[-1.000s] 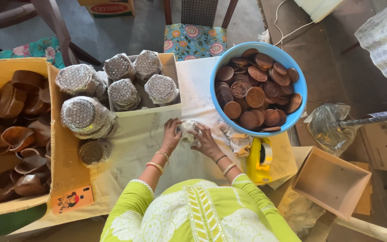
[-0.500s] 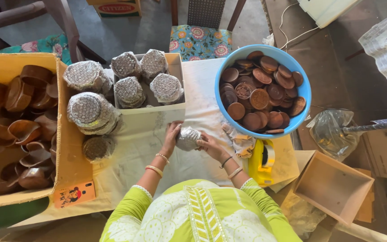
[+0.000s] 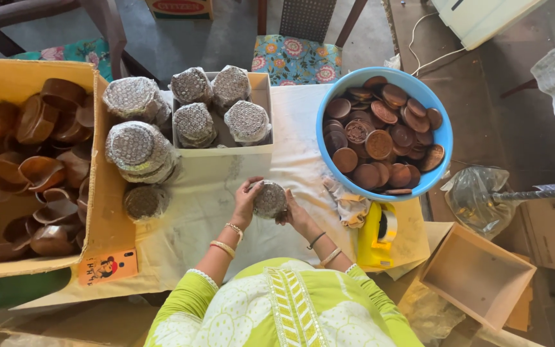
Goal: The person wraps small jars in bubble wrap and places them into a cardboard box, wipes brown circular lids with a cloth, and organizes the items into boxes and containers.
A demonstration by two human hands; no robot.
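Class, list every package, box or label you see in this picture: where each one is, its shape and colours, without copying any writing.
Wrapped bundle: round, silvery, held between left hand and right hand.
Cardboard box: left, yellow-brown, holds brown cups.
White box: centre top, holds four wrapped bundles.
Label: on the cardboard flap, orange rectangle.
Wooden box: lower right, square.

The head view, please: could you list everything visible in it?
Wrapped stack: one, silvery film, held between both hands.
Other wrapped stacks: about eight, left of centre and in a white box.
Blue basin: one, full of brown discs, right.
Cardboard box: one, brown cups inside, left.
Yellow tape dispenser: one, near the right hand.
Wooden tray: one, lower right.
Left hand, right hand: on the stack.
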